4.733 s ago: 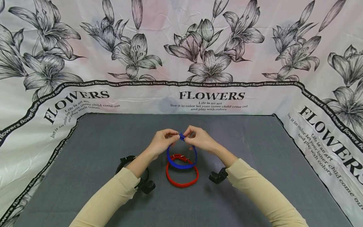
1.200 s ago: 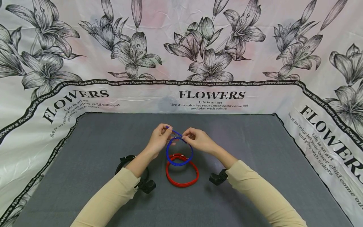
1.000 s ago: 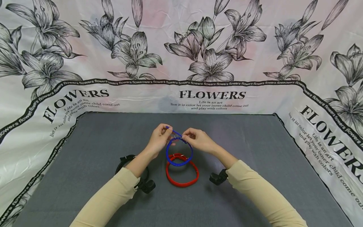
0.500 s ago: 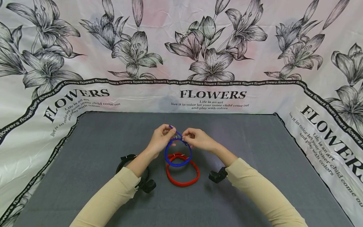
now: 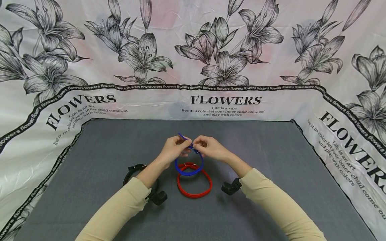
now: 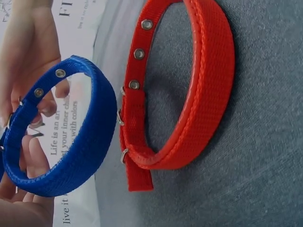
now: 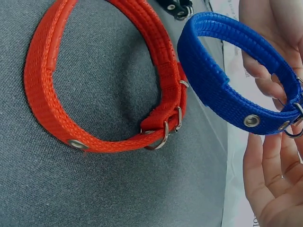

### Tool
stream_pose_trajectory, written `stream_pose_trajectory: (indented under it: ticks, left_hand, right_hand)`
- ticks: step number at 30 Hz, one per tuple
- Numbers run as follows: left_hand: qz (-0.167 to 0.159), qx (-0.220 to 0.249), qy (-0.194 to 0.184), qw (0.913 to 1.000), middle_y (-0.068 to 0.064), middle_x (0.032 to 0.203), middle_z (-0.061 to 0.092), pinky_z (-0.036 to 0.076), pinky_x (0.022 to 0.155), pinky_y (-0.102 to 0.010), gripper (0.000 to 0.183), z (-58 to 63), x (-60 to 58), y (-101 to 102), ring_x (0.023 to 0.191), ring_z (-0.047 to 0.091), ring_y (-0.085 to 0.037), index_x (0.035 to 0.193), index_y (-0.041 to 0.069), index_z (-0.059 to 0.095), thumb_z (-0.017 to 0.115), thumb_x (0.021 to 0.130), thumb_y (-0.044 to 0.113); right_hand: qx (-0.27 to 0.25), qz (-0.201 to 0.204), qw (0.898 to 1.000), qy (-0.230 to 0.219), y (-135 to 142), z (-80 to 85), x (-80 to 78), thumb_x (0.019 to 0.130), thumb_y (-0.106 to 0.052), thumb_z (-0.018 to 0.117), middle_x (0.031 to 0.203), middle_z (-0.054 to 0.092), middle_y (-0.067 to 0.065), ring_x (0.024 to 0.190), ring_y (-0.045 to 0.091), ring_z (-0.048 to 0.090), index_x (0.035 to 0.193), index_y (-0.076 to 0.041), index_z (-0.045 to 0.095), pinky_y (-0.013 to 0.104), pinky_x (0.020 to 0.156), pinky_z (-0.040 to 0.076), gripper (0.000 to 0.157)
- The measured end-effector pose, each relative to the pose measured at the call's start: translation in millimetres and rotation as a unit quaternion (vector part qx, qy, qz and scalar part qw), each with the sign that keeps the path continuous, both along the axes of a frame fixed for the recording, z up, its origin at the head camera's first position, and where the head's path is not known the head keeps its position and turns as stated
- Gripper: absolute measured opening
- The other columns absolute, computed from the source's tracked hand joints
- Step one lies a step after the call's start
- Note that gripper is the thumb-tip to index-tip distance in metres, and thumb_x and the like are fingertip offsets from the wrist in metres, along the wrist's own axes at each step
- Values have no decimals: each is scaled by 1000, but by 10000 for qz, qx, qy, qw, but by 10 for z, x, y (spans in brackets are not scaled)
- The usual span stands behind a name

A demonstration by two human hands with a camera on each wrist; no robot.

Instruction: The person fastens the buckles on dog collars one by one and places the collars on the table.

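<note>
A blue pet collar [image 5: 188,173] with metal eyelets and a buckle hangs as a loop between both hands, above the table. My left hand [image 5: 172,149] pinches its strap close to the buckle, and the free strap end pokes up past the fingers. On the buckle's other side, my right hand [image 5: 211,147] pinches the collar between thumb and fingers. The fingertips of the two hands nearly meet, partly hiding the buckle. Below lies a buckled red collar [image 5: 194,196] on the table. The left wrist view shows the blue collar [image 6: 97,142] beside the red collar [image 6: 213,90].
A black collar [image 5: 130,174] lies on the grey tabletop [image 5: 256,144], partly hidden by the left forearm. Black wrist cameras [image 5: 231,187] hang below the sleeves. Behind the table stands a flower-printed cloth backdrop [image 5: 226,100].
The blue loop has become smaller since the oldest frame. My left hand, which held the strap end out to the left, has slid right to the buckle. The right hand stays nearly still.
</note>
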State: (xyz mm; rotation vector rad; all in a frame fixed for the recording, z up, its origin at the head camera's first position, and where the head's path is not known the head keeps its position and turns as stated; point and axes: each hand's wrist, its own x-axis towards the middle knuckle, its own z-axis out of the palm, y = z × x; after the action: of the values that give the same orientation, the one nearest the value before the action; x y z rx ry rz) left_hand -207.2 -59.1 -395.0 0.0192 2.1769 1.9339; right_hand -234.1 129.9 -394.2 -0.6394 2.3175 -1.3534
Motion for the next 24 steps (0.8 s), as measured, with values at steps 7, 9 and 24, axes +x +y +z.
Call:
stream_pose_trajectory:
  ticks: [7,9,24]
  left_hand:
    - [231,356,-35,9991,-11,101,63,52,80,-42,31,-8,15,30,94,63,-33,112,1,59,55,93,26]
    - [311,463,-10,9984,-11,100,63,53,79,-40,33,-9,16,36,93,63,-32,113,1,58,55,93,27]
    - [525,763,27,9957,-13,100,63,51,81,-45,35,-50,-4,63,93,64,-35,113,0,57,52,95,29]
  right_hand:
    - [72,-133,9999,-66,4,9,6,95,-30,50,89,59,4,75,41,53,107,-15,60,38,60,45,21]
    - [72,-143,9998,-111,6,11,6,95,-30,50,91,60,5,76,39,54,108,-15,60,46,67,48,22]
    - [-58,62,9993,-368,29,32,5,96,-27,47,91,57,10,82,44,54,110,-9,56,54,75,48,24]
